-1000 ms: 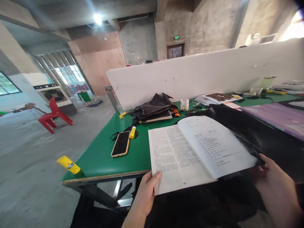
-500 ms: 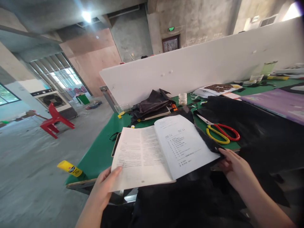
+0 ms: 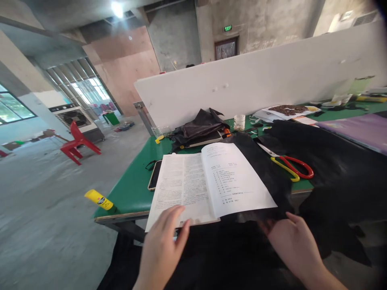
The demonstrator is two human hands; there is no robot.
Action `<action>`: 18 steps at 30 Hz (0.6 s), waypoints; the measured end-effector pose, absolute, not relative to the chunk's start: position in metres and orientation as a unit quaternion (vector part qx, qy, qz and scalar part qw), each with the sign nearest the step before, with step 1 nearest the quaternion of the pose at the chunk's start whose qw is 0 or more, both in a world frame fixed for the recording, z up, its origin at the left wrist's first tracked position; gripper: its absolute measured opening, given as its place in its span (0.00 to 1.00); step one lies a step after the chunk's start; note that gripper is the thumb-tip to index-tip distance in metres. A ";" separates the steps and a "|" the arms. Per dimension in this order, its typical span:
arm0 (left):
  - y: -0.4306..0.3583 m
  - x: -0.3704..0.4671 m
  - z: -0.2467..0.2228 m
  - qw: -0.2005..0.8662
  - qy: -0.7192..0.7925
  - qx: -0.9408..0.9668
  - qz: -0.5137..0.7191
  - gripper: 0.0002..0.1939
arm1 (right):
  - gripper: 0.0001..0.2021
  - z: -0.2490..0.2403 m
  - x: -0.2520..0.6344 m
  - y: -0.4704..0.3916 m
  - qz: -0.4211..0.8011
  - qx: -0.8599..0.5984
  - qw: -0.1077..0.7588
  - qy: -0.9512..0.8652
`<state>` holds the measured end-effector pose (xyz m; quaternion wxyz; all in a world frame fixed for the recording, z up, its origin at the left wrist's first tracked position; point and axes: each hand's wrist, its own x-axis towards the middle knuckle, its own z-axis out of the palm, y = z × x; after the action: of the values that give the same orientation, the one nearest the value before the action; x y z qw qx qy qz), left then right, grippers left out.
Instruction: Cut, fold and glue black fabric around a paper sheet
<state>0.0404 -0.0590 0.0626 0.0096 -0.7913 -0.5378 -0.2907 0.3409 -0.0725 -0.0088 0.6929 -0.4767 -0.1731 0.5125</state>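
Note:
An open book (image 3: 193, 189) with printed pages lies on black leather-like material (image 3: 242, 237) at the front edge of the green-topped table. My left hand (image 3: 165, 241) is at the lower edge of the left page, thumb and fingers apart, fingertips over the paper. My right hand (image 3: 293, 241) is just below the lower right corner of the book, beside the black material. Its thumb stands apart from the fingers, whose tips are blurred and partly lost against the dark. Scissors (image 3: 290, 165) with red and yellow handles lie to the right of the book.
A phone (image 3: 155, 175) sticks out from under the book's left side. A yellow tube (image 3: 99, 199) stands at the table's left corner. Behind are folded dark material (image 3: 202, 125) and a clear cup (image 3: 239, 123). A white partition (image 3: 242, 80) borders the table (image 3: 130, 189).
The book has been lowered and lies flatter. My left hand has moved right along its lower edge. My right hand has come off the right corner and dropped lower. The view has shifted slightly.

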 end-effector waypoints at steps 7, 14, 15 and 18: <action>-0.036 0.097 0.050 -0.097 -0.409 -0.885 -0.199 0.28 | 0.24 -0.017 0.274 -0.099 0.722 -0.357 0.553 -0.214; -0.026 0.102 0.045 -0.113 -0.411 -0.887 -0.181 0.32 | 0.18 -0.006 0.246 -0.065 0.683 -0.437 0.559 -0.174; -0.025 0.102 0.044 -0.117 -0.407 -0.886 -0.185 0.31 | 0.18 -0.008 0.244 -0.064 0.677 -0.447 0.557 -0.178; -0.023 0.102 0.037 -0.126 -0.402 -0.885 -0.199 0.29 | 0.19 -0.014 0.243 -0.069 0.662 -0.466 0.546 -0.216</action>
<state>0.1018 -0.0235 0.0368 -0.1262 -0.8849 -0.4019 -0.1987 0.2435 -0.0686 -0.0141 0.5458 -0.4661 -0.2160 0.6620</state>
